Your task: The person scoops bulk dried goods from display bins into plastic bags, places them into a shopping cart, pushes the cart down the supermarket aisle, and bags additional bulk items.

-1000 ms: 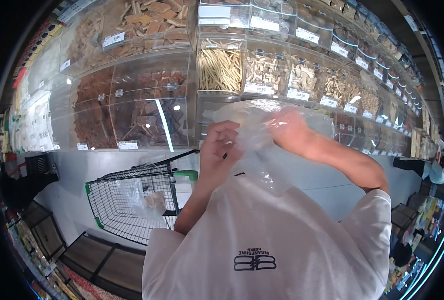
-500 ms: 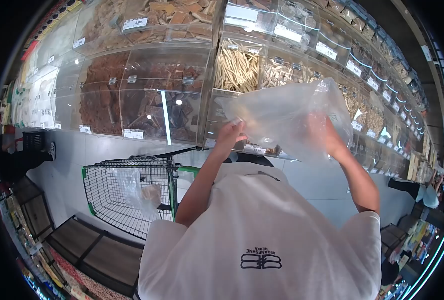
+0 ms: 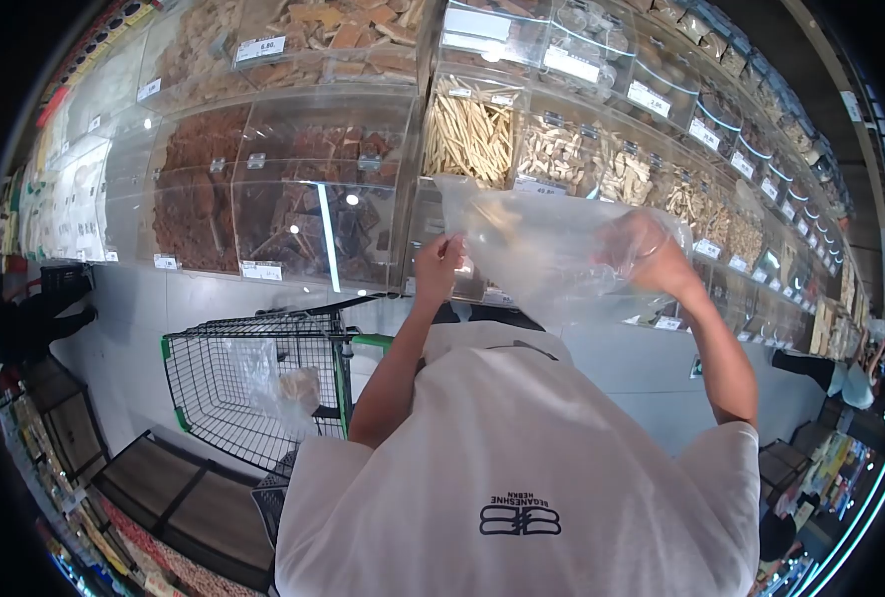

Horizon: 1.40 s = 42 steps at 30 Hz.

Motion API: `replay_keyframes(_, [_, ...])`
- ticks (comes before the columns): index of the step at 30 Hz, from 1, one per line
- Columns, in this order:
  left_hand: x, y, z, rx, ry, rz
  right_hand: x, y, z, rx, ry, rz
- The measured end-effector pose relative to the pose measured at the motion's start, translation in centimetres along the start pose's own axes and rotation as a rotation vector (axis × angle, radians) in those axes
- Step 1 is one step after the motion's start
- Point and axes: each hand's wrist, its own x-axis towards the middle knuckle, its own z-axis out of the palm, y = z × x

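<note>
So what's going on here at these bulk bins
A person in a white T-shirt stands at a wall of clear plastic bulk bins filled with dried goods. Both hands hold up a thin transparent plastic bag: the left hand pinches one edge, and the right hand grips the other side, seen through the film. The bag looks empty. To the left stands a black wire shopping cart with green trim, with another filled clear bag inside it.

Clear bins [image 3: 313, 189] line the shelf wall, holding brown chunks, pale sticks [image 3: 467, 134] and dried slices. On the floor [image 3: 154, 308] below stands a cart [image 3: 253, 388] carrying a bag [image 3: 283, 383].
</note>
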Motion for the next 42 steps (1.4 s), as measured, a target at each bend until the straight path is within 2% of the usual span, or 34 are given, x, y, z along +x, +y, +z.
replay_keyframes(3, [0.6,0.4,-0.7,0.105,-0.03,-0.039,-0.3,-0.3,0.6,0.112,0.176,0.018])
replay_keyframes(4, [0.6,0.6,-0.8,0.152,-0.059,-0.063,-0.1,-0.4,0.5,0.127,0.131,0.05])
replay_keyframes(7, [0.2,-0.9,0.9,-0.411,-0.032,-0.176,1.1,-0.9,-0.3,0.182,0.023,0.128])
replay_keyframes(10, [-1.0,-1.7,2.0,-0.917,-0.301,-0.614,1.7,-1.8,-1.0,0.247,-0.026,0.164])
replay_keyframes(13, [-2.9,-1.0,2.6,-0.723,-0.555,-0.421,1.7,-1.4,0.0,0.295,-0.012,0.117])
replay_keyframes(15, [-2.8,-1.5,2.9,-0.527,-0.506,-0.327,1.8,-0.1,1.4,0.321,0.066,0.035])
replay_keyframes(16, [-2.6,-1.9,3.1,-0.428,-0.482,-0.277,1.8,0.3,1.4,0.4,0.037,0.04])
replay_keyframes(18, [-2.0,-3.0,2.7,-0.216,-0.548,-0.253,1.7,0.8,1.1,0.557,-0.017,0.054])
replay_keyframes(19, [-1.9,-3.6,2.4,-0.108,-0.58,-0.242,1.5,1.6,1.3,0.457,0.074,0.008])
replay_keyframes(21, [-2.4,-5.0,2.3,-0.077,-0.452,-0.141,1.0,3.2,2.2,0.257,0.249,-0.085])
replay_keyframes(22, [-2.6,-6.0,2.3,-0.061,-0.391,-0.09,0.9,2.7,1.6,0.295,0.19,0.013])
replay_keyframes(24, [-1.5,-8.0,1.0,0.212,-0.315,-0.094,0.6,1.4,-0.4,0.377,0.074,0.183])
replay_keyframes(25, [-1.6,-7.9,0.4,0.151,-0.226,-0.125,0.5,0.7,-1.3,0.418,0.02,0.256])
replay_keyframes(27, [-1.3,-7.4,-0.6,0.163,-0.072,-0.103,0.4,-0.4,-2.7,0.513,-0.076,0.345])
replay_keyframes(29, [-1.7,-6.3,-1.2,0.284,0.057,-0.002,0.1,-0.3,-3.4,0.435,-0.104,0.283])
replay_keyframes(32, [-3.1,1.8,-0.8,0.279,0.172,0.158,0.0,-0.1,-3.8,0.39,-0.144,0.245])
replay_keyframes(34, [-5.1,10.3,0.9,0.15,0.071,0.206,-0.2,0.1,-3.3,0.38,-0.135,0.197])
replay_keyframes(36, [-7.1,16.5,2.2,0.358,-0.129,0.359,0.0,0.4,-2.2,0.36,-0.079,0.092])
replay_keyframes(38, [-7.5,18.8,4.2,0.489,-0.143,0.569,0.0,-2.3,-3.3,0.222,-0.097,0.113])
replay_keyframes(42, [-6.6,18.5,5.7,0.632,-0.185,0.497,-0.7,-3.8,-3.5,0.054,-0.067,0.113])
